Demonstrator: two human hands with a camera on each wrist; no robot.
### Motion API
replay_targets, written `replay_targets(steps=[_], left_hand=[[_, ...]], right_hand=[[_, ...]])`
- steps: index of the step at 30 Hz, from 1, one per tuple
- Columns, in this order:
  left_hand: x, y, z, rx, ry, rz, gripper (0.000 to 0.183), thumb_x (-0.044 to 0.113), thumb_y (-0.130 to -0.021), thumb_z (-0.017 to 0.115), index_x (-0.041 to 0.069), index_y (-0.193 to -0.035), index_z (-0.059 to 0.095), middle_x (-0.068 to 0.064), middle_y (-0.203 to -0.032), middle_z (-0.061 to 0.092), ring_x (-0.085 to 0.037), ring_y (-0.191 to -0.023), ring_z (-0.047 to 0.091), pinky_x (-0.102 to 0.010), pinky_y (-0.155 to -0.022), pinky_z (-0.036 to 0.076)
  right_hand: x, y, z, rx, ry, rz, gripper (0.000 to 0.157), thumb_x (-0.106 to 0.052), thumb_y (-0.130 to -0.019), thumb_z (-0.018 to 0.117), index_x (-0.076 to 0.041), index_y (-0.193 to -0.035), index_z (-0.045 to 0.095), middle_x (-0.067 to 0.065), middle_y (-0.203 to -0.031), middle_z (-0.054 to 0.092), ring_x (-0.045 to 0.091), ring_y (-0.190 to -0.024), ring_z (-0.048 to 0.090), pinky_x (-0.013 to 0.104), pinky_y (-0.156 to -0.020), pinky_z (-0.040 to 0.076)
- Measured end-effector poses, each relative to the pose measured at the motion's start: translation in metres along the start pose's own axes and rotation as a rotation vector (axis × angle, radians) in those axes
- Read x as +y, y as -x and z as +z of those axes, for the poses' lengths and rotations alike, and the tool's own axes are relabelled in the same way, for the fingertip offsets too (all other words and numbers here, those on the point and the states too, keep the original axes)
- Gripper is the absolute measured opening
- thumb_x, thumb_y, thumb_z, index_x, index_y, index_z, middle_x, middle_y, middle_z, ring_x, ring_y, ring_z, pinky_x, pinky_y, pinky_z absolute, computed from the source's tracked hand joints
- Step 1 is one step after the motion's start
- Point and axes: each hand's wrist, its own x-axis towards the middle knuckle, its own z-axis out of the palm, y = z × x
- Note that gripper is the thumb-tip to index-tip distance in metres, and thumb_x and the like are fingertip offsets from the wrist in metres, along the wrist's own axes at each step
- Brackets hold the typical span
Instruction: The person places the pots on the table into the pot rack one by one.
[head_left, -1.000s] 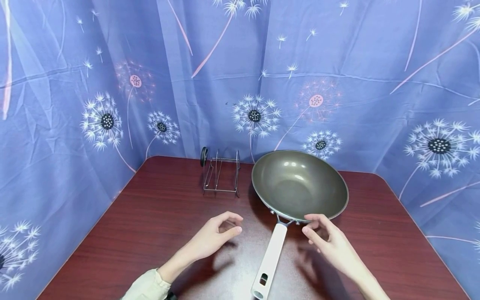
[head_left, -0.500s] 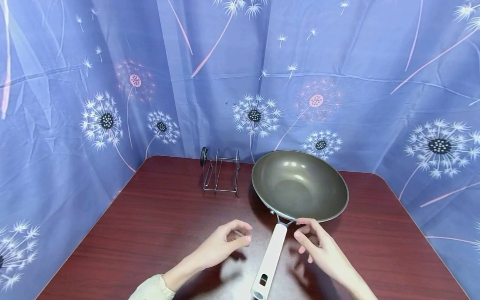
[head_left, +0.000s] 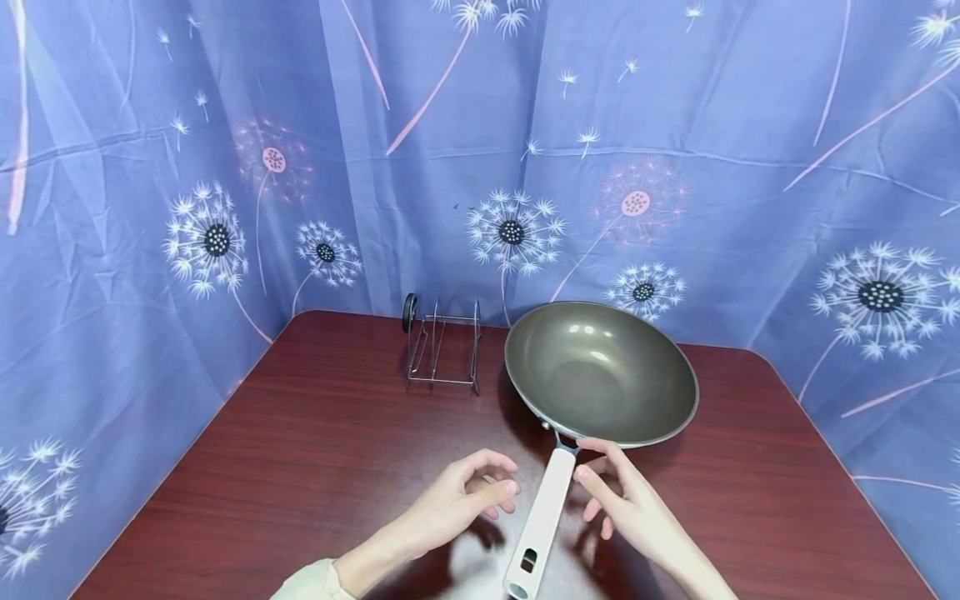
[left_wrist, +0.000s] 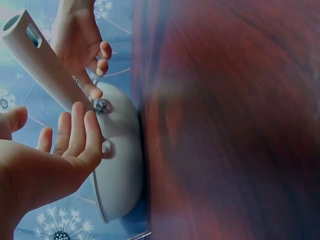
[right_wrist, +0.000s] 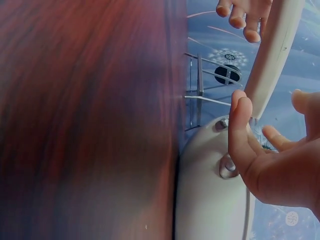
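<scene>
Deep pan, bowl upward, on the right rear part of the bench, its pale handle pointing toward the person. Judged stiff throughout and weighty at the bowl end, so likely to dip nose-first if taken by the handle's tail; best hold seems to be the handle close to the bowl, second hand steadying. Handle looks smooth, perhaps a little slick; dark lining probably sturdy but scratchable. Left grip just left of the handle, fingers loosely bent, nothing held; right grip on the other side, likewise slack and without a load — whether its fingertips touch the pan's bracket, cannot tell. Count: one pan, one handle, two metal studs on the outer wall, two hands, one pale sleeve on the left arm. Farther out, left of the pan and apart from it: one wire rack with one black disc at its left. Behind everything, blue dandelion-print cloth.
</scene>
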Motion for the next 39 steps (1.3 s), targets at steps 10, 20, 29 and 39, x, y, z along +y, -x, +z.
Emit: replay_targets(steps=[10, 20, 29, 39], left_hand=[[-0.003, 0.002, 0.013, -0.068, 0.111, -0.028, 0.039, 0.025, -0.099, 0.059, 0.001, -0.130, 0.053, -0.013, -0.112, 0.063, -0.017, -0.089, 0.069, -0.031, -0.076, 0.059], [0.001, 0.003, 0.019, -0.095, 0.141, -0.053, 0.042, 0.024, -0.098, 0.058, 0.001, -0.133, 0.049, -0.008, -0.108, 0.061, -0.014, -0.084, 0.066, -0.033, -0.076, 0.059], [0.001, 0.002, 0.021, -0.126, 0.186, -0.081, 0.043, 0.023, -0.098, 0.059, 0.004, -0.134, 0.047, -0.004, -0.105, 0.062, -0.015, -0.080, 0.065, -0.029, -0.073, 0.058], [0.006, 0.005, 0.016, -0.147, 0.252, -0.134, 0.052, 0.017, -0.094, 0.064, 0.007, -0.138, 0.039, -0.007, -0.108, 0.060, -0.016, -0.087, 0.068, -0.028, -0.074, 0.055]], right_hand=[[0.001, -0.002, 0.005, -0.064, -0.087, 0.021, 0.044, -0.029, -0.104, 0.051, -0.015, -0.144, 0.039, 0.021, -0.112, 0.058, 0.023, -0.065, 0.068, 0.038, -0.047, 0.055], [0.001, -0.005, 0.014, -0.093, -0.136, 0.026, 0.049, -0.025, -0.102, 0.056, -0.013, -0.144, 0.035, 0.018, -0.105, 0.057, 0.023, -0.064, 0.067, 0.038, -0.045, 0.055], [-0.001, -0.009, 0.021, -0.092, -0.191, 0.015, 0.054, -0.020, -0.100, 0.058, -0.010, -0.146, 0.032, 0.018, -0.105, 0.054, 0.022, -0.064, 0.066, 0.038, -0.044, 0.055], [-0.005, -0.016, 0.027, -0.101, -0.268, 0.047, 0.056, -0.021, -0.099, 0.060, -0.008, -0.144, 0.030, 0.012, -0.102, 0.055, 0.021, -0.064, 0.066, 0.033, -0.046, 0.055]])
